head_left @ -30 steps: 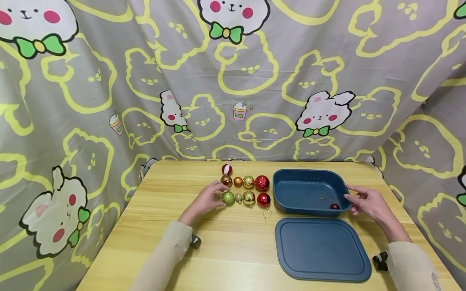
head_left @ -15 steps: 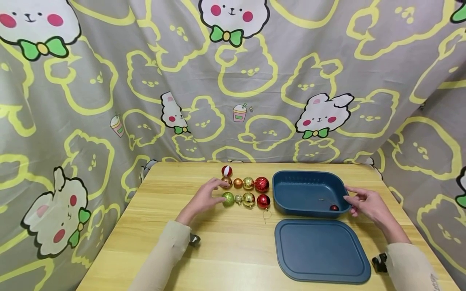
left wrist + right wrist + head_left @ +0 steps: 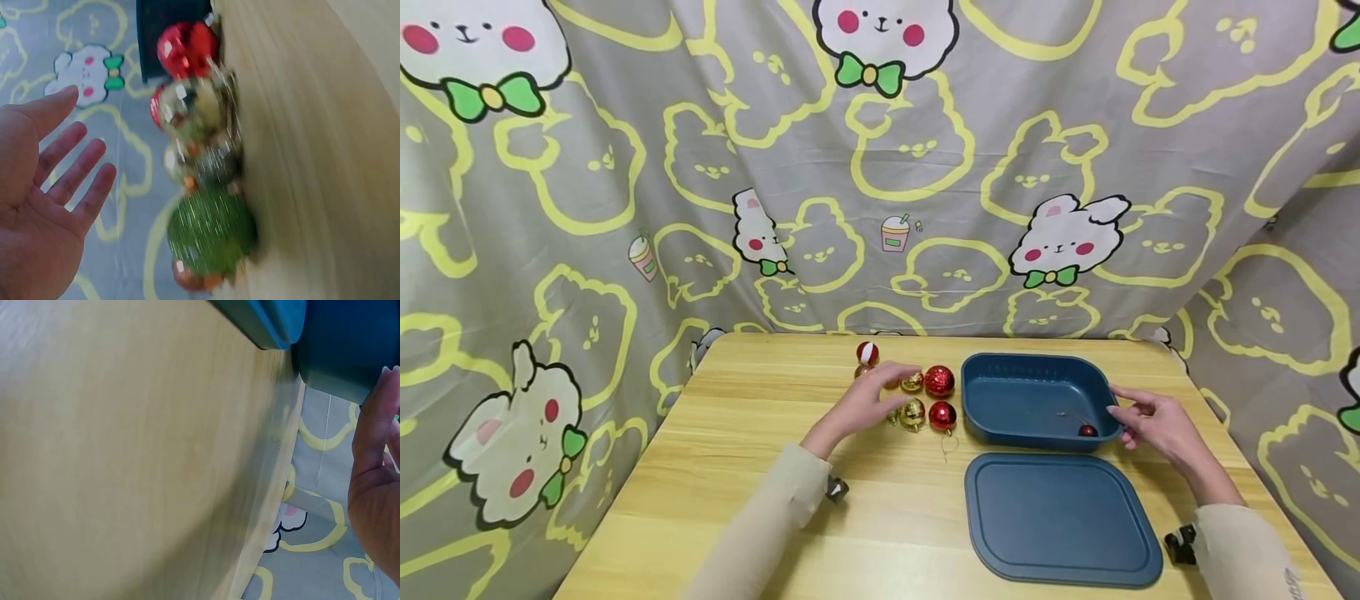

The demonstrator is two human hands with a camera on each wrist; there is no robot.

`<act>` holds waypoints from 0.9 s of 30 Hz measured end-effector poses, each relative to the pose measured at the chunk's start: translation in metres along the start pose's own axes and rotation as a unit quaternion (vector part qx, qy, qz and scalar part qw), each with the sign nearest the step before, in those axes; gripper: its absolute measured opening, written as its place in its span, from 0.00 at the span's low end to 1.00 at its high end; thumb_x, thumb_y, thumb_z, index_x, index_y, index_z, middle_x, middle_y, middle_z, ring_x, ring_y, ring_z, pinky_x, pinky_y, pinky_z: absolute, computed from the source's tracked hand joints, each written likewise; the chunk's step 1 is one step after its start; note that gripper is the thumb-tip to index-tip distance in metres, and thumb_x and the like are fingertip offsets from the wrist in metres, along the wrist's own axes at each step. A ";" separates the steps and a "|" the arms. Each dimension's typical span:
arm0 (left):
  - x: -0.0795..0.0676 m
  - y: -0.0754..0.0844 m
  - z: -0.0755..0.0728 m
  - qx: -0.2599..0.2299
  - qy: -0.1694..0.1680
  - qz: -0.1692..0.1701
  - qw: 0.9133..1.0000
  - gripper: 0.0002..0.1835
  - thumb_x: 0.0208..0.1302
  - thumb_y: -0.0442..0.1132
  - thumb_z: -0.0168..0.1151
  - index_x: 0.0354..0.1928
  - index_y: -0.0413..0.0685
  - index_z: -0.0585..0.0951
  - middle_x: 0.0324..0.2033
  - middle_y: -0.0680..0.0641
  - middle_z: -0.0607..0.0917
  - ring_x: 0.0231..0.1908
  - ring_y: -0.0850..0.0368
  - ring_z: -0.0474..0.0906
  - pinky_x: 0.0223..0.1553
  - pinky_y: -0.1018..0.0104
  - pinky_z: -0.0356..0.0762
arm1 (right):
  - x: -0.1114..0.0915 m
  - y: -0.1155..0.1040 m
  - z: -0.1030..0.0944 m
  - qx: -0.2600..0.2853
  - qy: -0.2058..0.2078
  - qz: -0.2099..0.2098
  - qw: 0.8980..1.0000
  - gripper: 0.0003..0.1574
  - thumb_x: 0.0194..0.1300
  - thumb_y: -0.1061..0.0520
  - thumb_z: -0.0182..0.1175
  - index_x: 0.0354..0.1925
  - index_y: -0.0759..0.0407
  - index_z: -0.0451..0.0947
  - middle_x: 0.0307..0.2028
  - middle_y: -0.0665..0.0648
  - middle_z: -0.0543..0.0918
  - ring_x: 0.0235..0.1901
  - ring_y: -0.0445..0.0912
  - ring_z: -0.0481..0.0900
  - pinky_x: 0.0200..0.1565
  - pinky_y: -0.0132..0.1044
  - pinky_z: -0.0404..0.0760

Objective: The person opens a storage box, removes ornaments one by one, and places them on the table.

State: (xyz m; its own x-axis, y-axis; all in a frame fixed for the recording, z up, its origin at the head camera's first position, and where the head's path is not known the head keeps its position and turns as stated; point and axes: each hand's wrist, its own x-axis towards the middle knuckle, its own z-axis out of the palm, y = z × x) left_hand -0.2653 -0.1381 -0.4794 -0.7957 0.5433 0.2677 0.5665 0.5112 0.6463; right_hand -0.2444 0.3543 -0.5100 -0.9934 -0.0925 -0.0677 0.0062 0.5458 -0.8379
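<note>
My left hand [image 3: 874, 400] hovers over the left part of a group of Christmas baubles, fingers extended, holding nothing. It covers the green glitter bauble [image 3: 212, 231] in the head view; the left wrist view shows that bauble on the table. Gold baubles [image 3: 912, 413], a shiny red bauble [image 3: 942, 415], a textured red bauble [image 3: 939, 381] and a red-and-white bauble [image 3: 868, 353] lie around it. With fairly straight fingers, my right hand [image 3: 1157, 421] touches the right side of a blue box [image 3: 973, 421]. A small dark red bauble [image 3: 1087, 431] lies inside the box.
The box's blue lid [image 3: 1063, 517] lies flat in front of it on the wooden table [image 3: 880, 533]. A patterned curtain [image 3: 820, 275] hangs behind the table and on both sides. A thin string loop [image 3: 950, 447] trails from the shiny red bauble.
My left hand has moved right, from beside the green bauble to above the baubles, now covering the green and copper ones. My right hand stays at the box.
</note>
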 end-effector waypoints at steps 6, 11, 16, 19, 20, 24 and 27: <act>0.026 0.024 0.021 0.015 -0.028 0.042 0.999 0.26 0.75 0.42 0.63 0.73 0.55 0.74 0.66 0.48 0.80 0.67 0.53 0.76 0.68 0.55 0.75 | -0.001 -0.001 0.000 0.007 -0.002 0.002 1.000 0.38 0.78 0.51 0.60 0.76 0.69 0.63 0.27 0.59 0.83 0.22 0.46 0.83 0.29 0.41 0.88; 0.052 0.044 0.041 0.006 -0.064 0.069 0.996 0.27 0.77 0.46 0.60 0.75 0.58 0.72 0.66 0.47 0.79 0.66 0.50 0.77 0.65 0.51 0.78 | -0.002 -0.001 0.000 0.007 0.004 -0.001 1.000 0.38 0.78 0.52 0.60 0.75 0.69 0.63 0.26 0.59 0.82 0.22 0.46 0.84 0.28 0.40 0.88; 0.075 0.058 0.065 0.004 -0.079 0.089 0.993 0.27 0.78 0.47 0.58 0.75 0.58 0.71 0.68 0.52 0.77 0.67 0.54 0.76 0.66 0.64 0.77 | -0.001 0.001 0.001 0.010 0.005 0.002 1.000 0.38 0.78 0.52 0.60 0.75 0.69 0.63 0.26 0.58 0.83 0.22 0.46 0.84 0.28 0.39 0.88; 0.086 0.066 0.077 0.008 -0.084 0.099 0.992 0.26 0.78 0.47 0.58 0.75 0.57 0.71 0.68 0.54 0.77 0.66 0.57 0.77 0.66 0.74 0.72 | 0.000 0.001 0.002 0.011 0.003 0.005 1.000 0.38 0.78 0.52 0.60 0.75 0.69 0.63 0.26 0.58 0.83 0.22 0.46 0.84 0.29 0.40 0.88; 0.089 0.069 0.080 0.008 -0.087 0.100 0.991 0.26 0.78 0.47 0.59 0.75 0.57 0.71 0.67 0.54 0.77 0.66 0.56 0.77 0.66 0.75 0.72 | 0.000 0.001 0.002 0.011 0.002 0.006 1.000 0.38 0.78 0.52 0.60 0.75 0.69 0.63 0.26 0.58 0.83 0.22 0.46 0.84 0.29 0.40 0.88; 0.104 0.078 0.094 0.026 -0.093 0.100 0.990 0.26 0.78 0.48 0.59 0.74 0.58 0.72 0.67 0.55 0.77 0.65 0.58 0.78 0.64 0.79 0.71 | 0.000 0.001 0.002 0.010 0.002 0.008 1.000 0.38 0.78 0.52 0.60 0.76 0.69 0.63 0.26 0.59 0.83 0.23 0.46 0.84 0.29 0.40 0.88; 0.114 0.083 0.104 0.043 -0.099 0.095 0.990 0.25 0.77 0.49 0.59 0.74 0.60 0.73 0.66 0.56 0.78 0.63 0.61 0.78 0.62 0.80 0.72 | -0.001 0.001 0.001 0.011 0.002 0.008 1.000 0.38 0.78 0.52 0.60 0.76 0.68 0.63 0.26 0.59 0.82 0.23 0.47 0.84 0.29 0.40 0.88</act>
State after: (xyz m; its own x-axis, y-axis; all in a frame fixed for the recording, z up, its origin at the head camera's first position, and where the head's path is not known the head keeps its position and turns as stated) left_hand -0.2866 0.0352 -0.4698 -0.6210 0.7499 0.2282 0.7243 0.4378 0.5326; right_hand -0.2435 0.3536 -0.5112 -0.9937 -0.0801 -0.0788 0.0246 0.5290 -0.8482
